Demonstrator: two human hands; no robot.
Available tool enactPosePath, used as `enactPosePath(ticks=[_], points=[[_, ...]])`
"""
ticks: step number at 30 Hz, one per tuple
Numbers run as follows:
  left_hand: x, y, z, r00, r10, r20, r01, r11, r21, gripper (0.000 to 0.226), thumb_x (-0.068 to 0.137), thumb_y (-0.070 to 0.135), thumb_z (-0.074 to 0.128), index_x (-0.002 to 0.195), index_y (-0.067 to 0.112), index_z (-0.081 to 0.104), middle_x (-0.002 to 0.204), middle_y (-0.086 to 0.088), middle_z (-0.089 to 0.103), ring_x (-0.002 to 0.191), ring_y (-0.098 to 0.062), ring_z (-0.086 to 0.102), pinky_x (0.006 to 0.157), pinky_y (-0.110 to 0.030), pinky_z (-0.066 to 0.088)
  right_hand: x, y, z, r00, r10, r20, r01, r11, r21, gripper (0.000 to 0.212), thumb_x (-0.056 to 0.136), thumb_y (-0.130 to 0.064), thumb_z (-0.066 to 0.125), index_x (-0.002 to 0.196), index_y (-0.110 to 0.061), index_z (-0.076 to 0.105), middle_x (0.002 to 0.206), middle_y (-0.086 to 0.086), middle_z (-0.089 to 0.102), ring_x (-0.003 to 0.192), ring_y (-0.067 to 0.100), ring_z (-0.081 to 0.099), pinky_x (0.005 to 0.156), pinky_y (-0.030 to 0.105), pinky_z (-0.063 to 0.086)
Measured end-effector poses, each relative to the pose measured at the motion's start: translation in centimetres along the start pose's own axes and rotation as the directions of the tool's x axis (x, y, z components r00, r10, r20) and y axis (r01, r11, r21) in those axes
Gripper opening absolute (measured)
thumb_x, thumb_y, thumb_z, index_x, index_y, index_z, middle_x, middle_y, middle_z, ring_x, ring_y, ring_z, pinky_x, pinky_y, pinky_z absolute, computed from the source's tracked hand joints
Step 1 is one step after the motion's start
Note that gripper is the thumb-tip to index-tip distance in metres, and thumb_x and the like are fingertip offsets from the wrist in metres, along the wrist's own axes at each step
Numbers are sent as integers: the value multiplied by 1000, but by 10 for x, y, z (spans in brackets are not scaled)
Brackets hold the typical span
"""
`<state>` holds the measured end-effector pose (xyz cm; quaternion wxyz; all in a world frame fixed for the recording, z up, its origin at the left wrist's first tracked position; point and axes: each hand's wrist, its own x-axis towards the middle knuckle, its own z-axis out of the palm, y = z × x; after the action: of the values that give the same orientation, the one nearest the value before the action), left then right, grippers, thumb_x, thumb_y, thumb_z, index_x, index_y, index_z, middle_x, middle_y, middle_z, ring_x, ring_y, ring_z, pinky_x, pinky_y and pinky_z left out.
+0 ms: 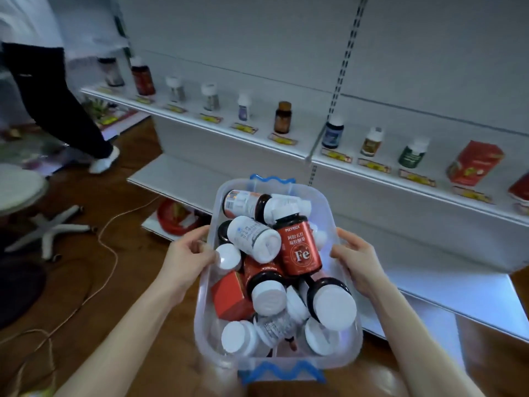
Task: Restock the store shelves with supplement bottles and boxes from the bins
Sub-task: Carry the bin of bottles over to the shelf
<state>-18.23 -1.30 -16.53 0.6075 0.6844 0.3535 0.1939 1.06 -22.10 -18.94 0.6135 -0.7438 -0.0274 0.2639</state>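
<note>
I carry a clear plastic bin (345,333) with blue wavy handles in front of me. My left hand (187,255) grips its left rim and my right hand (355,260) grips its right rim. Inside lie several supplement bottles with white caps, among them a red bottle marked Fe (300,247) and a white bottle (253,239), plus a red box (230,296). Beyond the bin runs a white store shelf (257,144) with single bottles spaced along it, such as a brown bottle (282,117) and a blue one (332,133), and a red box (473,163) at the right.
Lower white shelves (446,285) stand behind the bin. Another person's leg and white shoe (104,161) are at the left. A chair base (54,227), cables (108,247) and a red basket (174,217) lie on the wooden floor.
</note>
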Motion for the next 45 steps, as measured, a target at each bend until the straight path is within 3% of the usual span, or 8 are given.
enactPosePath(ticks=[6,13,16,22,27,33,40,45], points=[[67,-16,-85,992,-66,-108,67,998,5,58,75,-13,62,127,13,54,63,-6,48,58,-15,45,54,-24,41,50,-24,113,990,-2,140,2,1000,0,51,68,8,53,110,-17,66,74,11,58,68,21,49,58,26,44],[158,-44,-152,973,-141,-181,143,990,-3,59,78,-9,63,131,14,51,63,-5,48,56,-12,45,43,-17,39,131,-48,228,982,27,189,-13,997,-74,52,76,11,53,115,-24,57,87,12,63,68,21,58,60,26,52],[201,-53,-178,962,-179,-207,180,983,-13,59,78,-9,62,131,14,51,61,-4,52,54,-12,48,45,-19,41,168,-62,276,972,44,232,-18,994,-110,55,77,11,55,117,-26,53,79,7,58,59,15,53,49,20,48],[277,-61,-236,943,-213,-257,220,975,2,60,77,-12,61,131,12,52,45,6,52,38,0,43,38,-12,35,224,-89,368,956,86,279,-30,979,-201,58,79,13,53,130,-12,50,68,5,51,43,7,43,36,12,33],[334,-76,-294,937,-233,-259,236,971,-19,58,78,-12,61,130,12,52,47,4,54,38,-2,44,39,-13,38,258,-97,445,946,110,306,-34,970,-242,58,79,13,53,131,-13,49,67,5,47,52,14,38,40,16,33],[422,-107,-370,960,-244,-140,251,968,34,58,80,-10,62,132,11,49,57,-4,56,40,0,50,41,-12,41,281,-83,532,970,138,200,-90,969,-232,58,78,13,55,130,-14,51,68,6,52,54,14,45,43,17,40],[527,-137,-430,967,-232,105,223,970,98,62,80,-10,59,133,20,49,74,-20,58,63,-26,54,56,-28,51,283,-52,608,986,160,-45,-164,980,-110,59,83,2,60,137,-12,42,67,2,45,57,10,42,47,14,40],[581,-155,-431,956,-226,187,202,970,138,60,81,-10,58,134,16,49,82,-24,59,68,-26,55,55,-23,52,301,-29,632,971,159,-179,-172,984,-58,56,82,6,57,135,-8,44,66,1,43,55,11,40,42,10,36]])
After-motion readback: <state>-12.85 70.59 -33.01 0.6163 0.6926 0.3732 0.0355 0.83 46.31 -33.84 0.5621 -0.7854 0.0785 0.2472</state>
